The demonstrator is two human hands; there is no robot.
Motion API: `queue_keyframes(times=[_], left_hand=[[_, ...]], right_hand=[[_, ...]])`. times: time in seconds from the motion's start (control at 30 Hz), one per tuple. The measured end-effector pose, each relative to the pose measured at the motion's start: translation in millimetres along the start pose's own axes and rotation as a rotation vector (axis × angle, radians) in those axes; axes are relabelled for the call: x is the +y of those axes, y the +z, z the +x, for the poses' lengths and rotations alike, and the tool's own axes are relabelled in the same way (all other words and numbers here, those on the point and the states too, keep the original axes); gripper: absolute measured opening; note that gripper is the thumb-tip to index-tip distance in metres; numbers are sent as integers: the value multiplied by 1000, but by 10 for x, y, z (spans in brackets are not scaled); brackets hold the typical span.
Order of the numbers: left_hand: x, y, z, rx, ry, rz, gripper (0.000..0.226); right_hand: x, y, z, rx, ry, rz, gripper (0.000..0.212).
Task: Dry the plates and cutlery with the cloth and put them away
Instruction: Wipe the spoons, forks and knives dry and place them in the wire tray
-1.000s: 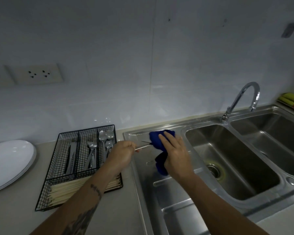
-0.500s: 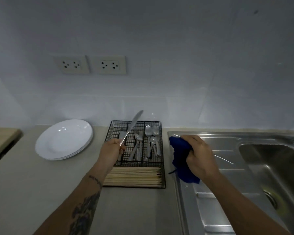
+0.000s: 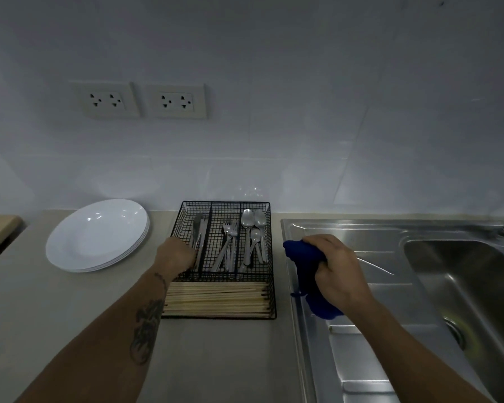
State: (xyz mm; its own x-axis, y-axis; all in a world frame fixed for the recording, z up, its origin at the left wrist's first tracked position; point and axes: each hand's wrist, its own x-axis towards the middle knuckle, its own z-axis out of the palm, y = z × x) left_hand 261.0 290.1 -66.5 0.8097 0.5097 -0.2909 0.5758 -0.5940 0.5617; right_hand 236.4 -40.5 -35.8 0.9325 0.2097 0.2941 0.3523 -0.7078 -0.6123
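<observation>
1. Left hand [image 3: 176, 255] is down at the near-left corner of the wire cutlery caddy [image 3: 271, 257], knuckles up over the left compartment where the knives [image 3: 199, 234] lie. From where I'm standing I can't tell whether the fingers are closed on a knife handle or have already let go; they're hidden under the back of the hand.
2. Right hand [image 3: 336, 274] is just to the right of the caddy, over the steel draining board [image 3: 390, 286], fist closed round the bunched blue cloth [image 3: 306, 257], with a tail of it hanging down toward the near side.
3. Inside the caddy: forks [image 3: 229, 245] in the middle slot, spoons [image 3: 253, 228] in the right one, a row of wooden chopsticks [image 3: 216, 299] across the near section. All sorted, looks put away.
4. Left of the caddy sits a stack of white plates [image 3: 99, 237] on the counter, so I'd guess those are dried and done.
5. Right of the caddy, the draining board shows no cutlery that I can make out, just some streaks, and the sink basin [image 3: 463, 286] looks bare too. My read: this is pretty much the last piece going in, nearly finished.
</observation>
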Motion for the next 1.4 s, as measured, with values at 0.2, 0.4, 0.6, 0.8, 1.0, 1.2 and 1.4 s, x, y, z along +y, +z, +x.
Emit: queue_keyframes(times=[0.2,0.4,0.6,0.8,1.0,1.2,1.4], left_hand=[[25,7,-197,-14,99,219,18],[541,196,-516,191,434,225,17],[1303,928,-770,-82,744,106,24],[1852,1671,-666,-231,789,199,28],[2087,2123,-451,-162,869,499,27],[2044,2277,-367,-130,947,517,19],[2058,2268,-290,-160,1044,607,18]], right_hand=[[102,-190,-97,27,58,6,60],[292,-529,-353,129,117,36,62],[649,-836,-641,143,206,-8,61],[1034,-1104,-812,98,306,-7,63],[1331,-1188,-687,51,327,22,64],[1534,-1100,-449,58,337,50,62],[1628,-1005,-362,19,407,94,62]])
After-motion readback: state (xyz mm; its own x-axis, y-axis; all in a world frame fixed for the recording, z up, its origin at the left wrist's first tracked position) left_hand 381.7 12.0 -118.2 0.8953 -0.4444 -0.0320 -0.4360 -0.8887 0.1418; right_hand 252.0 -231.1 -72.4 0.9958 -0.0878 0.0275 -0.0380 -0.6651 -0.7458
